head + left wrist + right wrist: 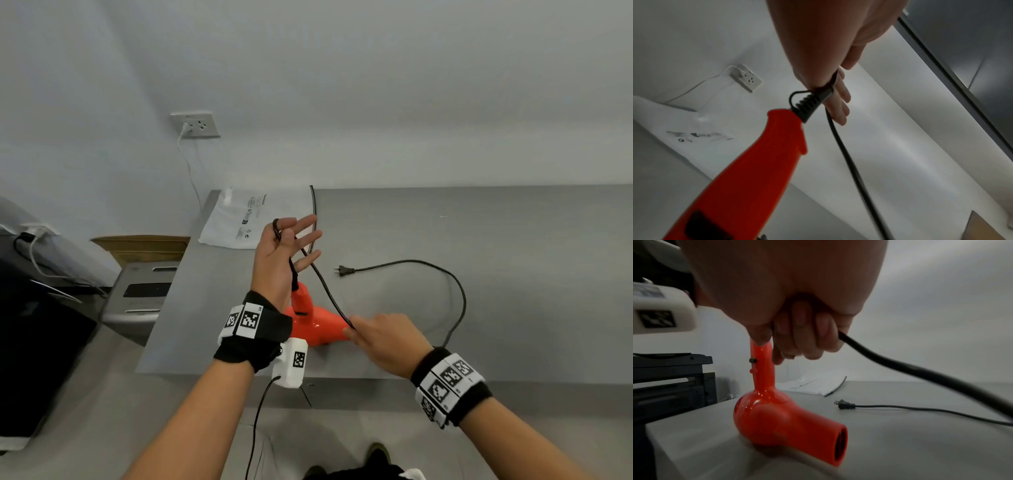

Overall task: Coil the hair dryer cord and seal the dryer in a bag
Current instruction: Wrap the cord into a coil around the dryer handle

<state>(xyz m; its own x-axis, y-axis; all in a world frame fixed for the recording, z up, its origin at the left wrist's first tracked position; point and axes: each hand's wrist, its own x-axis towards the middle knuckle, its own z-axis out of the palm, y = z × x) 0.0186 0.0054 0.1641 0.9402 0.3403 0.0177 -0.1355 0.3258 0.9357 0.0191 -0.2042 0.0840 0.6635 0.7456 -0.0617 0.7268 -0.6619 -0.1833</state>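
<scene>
An orange hair dryer (320,329) (777,417) rests on the grey table (513,291) with its handle pointing up and its nozzle to the right. Its black cord (325,284) (846,155) rises from the handle across my raised left hand (291,236) (830,84). The thumb pins a loop of it there while the fingers stay spread. From that loop the cord slants down to my right hand (356,334) (803,337), which grips it just above the nozzle. The slack curves right to the plug (344,271) (844,405), which lies on the table. A white bag (236,219) lies flat at the far left corner.
A wall socket (196,125) with a white cable plugged in sits above the table's left end. A grey machine (140,294) and a cardboard box (144,245) stand left of the table. Bare tabletop stretches to the right.
</scene>
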